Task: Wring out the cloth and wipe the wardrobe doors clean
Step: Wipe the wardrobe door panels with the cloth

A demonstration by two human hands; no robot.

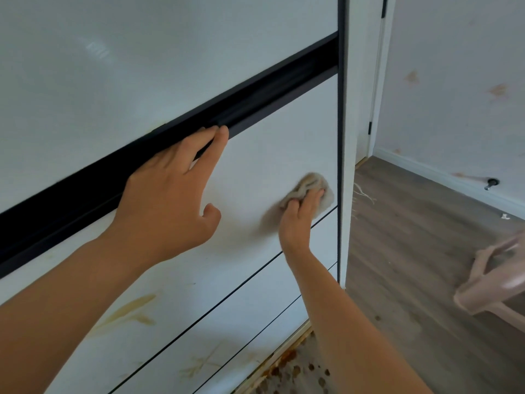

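**A:** What was around the wardrobe door (270,137)? Anything in the way?

**B:** Not much. A pink plastic stool (488,280) stood off to the right on the wood-look floor (412,237), well clear of the door. There was a small doorstop (491,183) low on the far wall (454,81), which had some blotches on it. Nothing sat between the hands and the panel.

**A:** And the surface?

**B:** Glossy white, with a black strip (255,92) running across it and thin dark lines lower down. There were yellowish smears (127,311) towards the bottom left, and brown spots (298,371) on the floor by the door's bottom edge.

**A:** Hands?

**B:** The left hand (170,194) lay flat on the panel, fingers straight and a bit spread, tips touching the black strip and thumb out. The right hand (298,220) had its fingers curled over the cloth (315,183), pressing it against the door.

**A:** Where was the cloth, and which way did it run?

**B:** It was near the door's right edge, between the strip and the first thin line. It was bunched up and blurry, so honestly I couldn't tell its long axis.
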